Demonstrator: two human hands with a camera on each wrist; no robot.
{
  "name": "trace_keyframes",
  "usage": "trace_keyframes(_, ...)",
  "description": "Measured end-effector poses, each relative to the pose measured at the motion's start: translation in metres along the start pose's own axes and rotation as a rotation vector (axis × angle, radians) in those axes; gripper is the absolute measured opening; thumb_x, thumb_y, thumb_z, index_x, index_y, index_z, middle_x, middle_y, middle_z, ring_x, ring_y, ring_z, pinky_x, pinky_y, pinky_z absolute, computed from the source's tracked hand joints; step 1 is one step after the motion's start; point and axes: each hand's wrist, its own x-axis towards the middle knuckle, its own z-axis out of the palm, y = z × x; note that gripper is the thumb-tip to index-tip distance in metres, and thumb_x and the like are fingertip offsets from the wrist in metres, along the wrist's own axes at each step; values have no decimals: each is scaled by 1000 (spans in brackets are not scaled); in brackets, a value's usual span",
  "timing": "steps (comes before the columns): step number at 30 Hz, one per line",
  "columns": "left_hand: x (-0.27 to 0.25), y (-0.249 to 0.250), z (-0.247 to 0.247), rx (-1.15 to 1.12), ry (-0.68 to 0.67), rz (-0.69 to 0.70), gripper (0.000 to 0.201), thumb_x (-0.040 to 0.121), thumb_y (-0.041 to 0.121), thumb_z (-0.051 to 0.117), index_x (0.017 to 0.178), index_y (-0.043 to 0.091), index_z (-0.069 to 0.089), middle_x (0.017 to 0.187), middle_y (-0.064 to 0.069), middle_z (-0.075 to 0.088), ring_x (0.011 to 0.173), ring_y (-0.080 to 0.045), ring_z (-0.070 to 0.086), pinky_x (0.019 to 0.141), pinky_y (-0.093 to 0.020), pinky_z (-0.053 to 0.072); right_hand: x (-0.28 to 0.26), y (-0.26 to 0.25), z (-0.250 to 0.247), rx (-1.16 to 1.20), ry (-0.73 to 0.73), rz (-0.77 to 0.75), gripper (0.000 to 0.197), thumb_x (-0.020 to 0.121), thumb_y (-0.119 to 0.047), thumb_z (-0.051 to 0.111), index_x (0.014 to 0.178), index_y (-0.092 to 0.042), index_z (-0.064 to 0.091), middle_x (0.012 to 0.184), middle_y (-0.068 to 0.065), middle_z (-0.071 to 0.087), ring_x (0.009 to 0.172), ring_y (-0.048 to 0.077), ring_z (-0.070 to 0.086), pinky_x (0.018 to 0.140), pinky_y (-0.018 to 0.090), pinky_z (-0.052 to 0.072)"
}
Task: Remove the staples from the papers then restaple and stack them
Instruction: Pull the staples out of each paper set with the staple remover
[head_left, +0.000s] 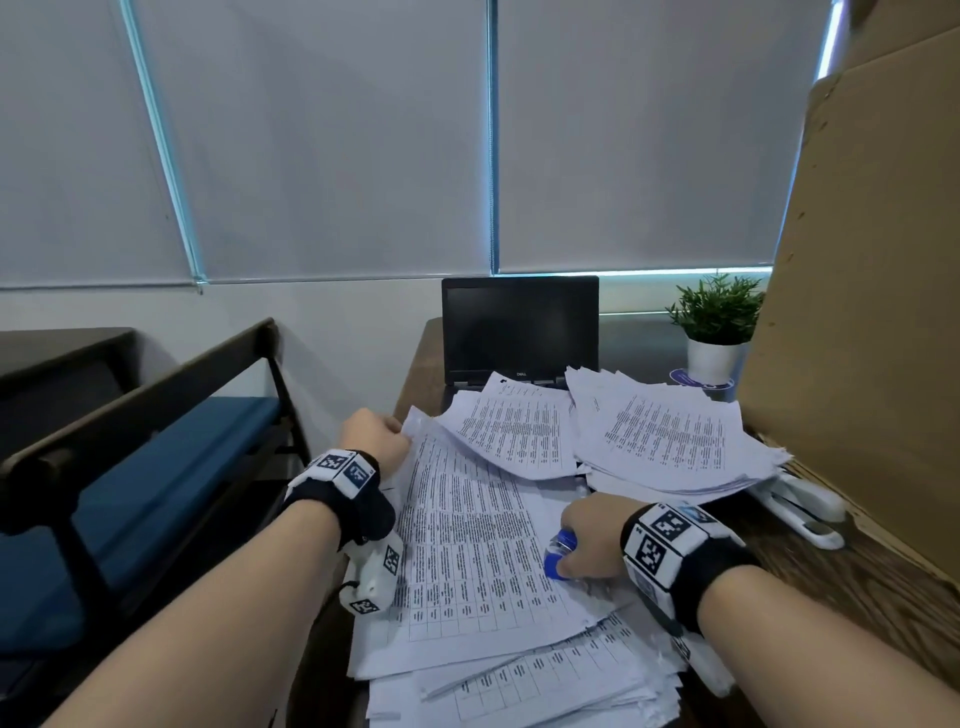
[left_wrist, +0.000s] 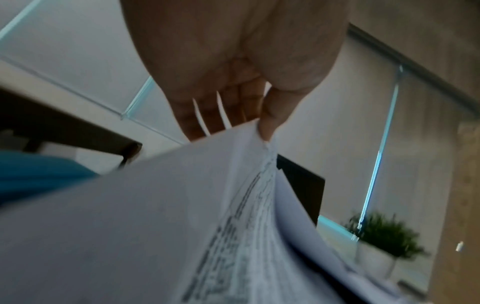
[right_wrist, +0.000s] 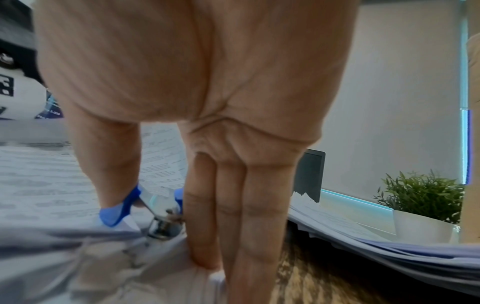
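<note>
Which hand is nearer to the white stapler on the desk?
The right hand. It holds the blue staple remover on the papers, just left of the stapler. The left hand pinches the papers' far left corner, across the sheet.

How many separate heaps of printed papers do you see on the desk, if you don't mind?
3: one front heap under both hands, one before the laptop, one on the right; overlaps may hide others.

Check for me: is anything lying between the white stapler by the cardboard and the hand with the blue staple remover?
Partly. The white stapler lies right of the right hand, its far end tucked under the overhanging edge of the right paper pile. Its near end lies bare on the desk. The hand grips the staple remover.
</note>
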Motion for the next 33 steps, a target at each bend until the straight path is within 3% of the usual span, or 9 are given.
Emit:
trace_keyframes(2, -5, 4, -3, -241, -95, 11, 22, 85, 6, 62, 64, 11, 61, 63, -8, 56, 66, -26, 55, 63, -31, 46, -2, 1, 1, 11, -12, 9, 31, 86, -44, 57, 86, -13, 52, 80, 3, 54, 73, 22, 49, 60, 28, 38)
trace_keyframes(4, -13, 6, -6, -441, -178, -9, 17, 88, 5, 57, 72, 10, 61, 75, -16, 61, 72, -28, 58, 68, -39, 47, -5, 2, 1, 46, -11, 19, 35, 85, -43, 58, 94, -9, 59, 91, 7, 63, 78, 22, 54, 67, 29, 42)
trace_keyframes(9, -41, 14, -18, -705, -221, -27, 24, 89, -10, 48, 94, 3, 67, 85, -19, 70, 76, -32, 65, 68, -35, 53, -21, 7, -2, 170, 9, 46, 49, 84, -43, 63, 118, -8, 62, 117, 10, 66, 107, 26, 62, 86, 33, 50)
trace_keyframes(13, -58, 19, -29, -734, -296, -6, 32, 87, -14, 43, 107, -5, 66, 95, -26, 68, 82, -36, 66, 83, -50, 53, -35, 12, -4, 302, 52, 85, 41, 82, -38, 66, 109, -8, 64, 107, 9, 70, 96, 23, 65, 83, 29, 49)
trace_keyframes(16, -67, 27, -38, -798, -314, -32, 27, 90, -10, 44, 108, -8, 65, 98, -30, 67, 76, -32, 69, 76, -44, 57, -45, 9, -10, 380, 235, 104, 34, 84, -34, 68, 105, -8, 63, 97, 5, 67, 86, 20, 60, 71, 25, 43)
trace_keyframes(21, -78, 41, -46, -882, -338, -36, 34, 90, -7, 40, 119, -13, 56, 114, -35, 62, 97, -41, 63, 95, -55, 48, -53, -2, -34, 700, 473, -5, 27, 84, -34, 71, 105, -20, 61, 86, -2, 69, 78, 13, 67, 71, 26, 53)
trace_keyframes(24, -86, 49, -45, -901, -353, -10, 34, 91, -6, 39, 119, -14, 55, 115, -36, 61, 93, -38, 63, 95, -55, 47, -60, -17, -49, 665, 620, -89, 24, 83, -34, 71, 101, -19, 64, 77, -4, 65, 68, 9, 59, 64, 23, 47)
trace_keyframes(28, -89, 53, -39, -943, -381, 28, 31, 94, -5, 40, 119, -15, 55, 117, -36, 60, 92, -36, 63, 91, -51, 50, -58, -33, -55, 535, 766, -147, 32, 80, -42, 70, 78, -11, 60, 77, 2, 57, 72, 18, 54, 66, 31, 44)
trace_keyframes(33, -88, 51, -29, -958, -409, 33, 30, 95, -4, 42, 118, -13, 58, 113, -34, 62, 86, -33, 65, 83, -44, 54, -52, -48, -54, 446, 785, -140, 21, 81, -29, 67, 71, -24, 50, 89, -6, 46, 79, 17, 50, 70, 32, 47)
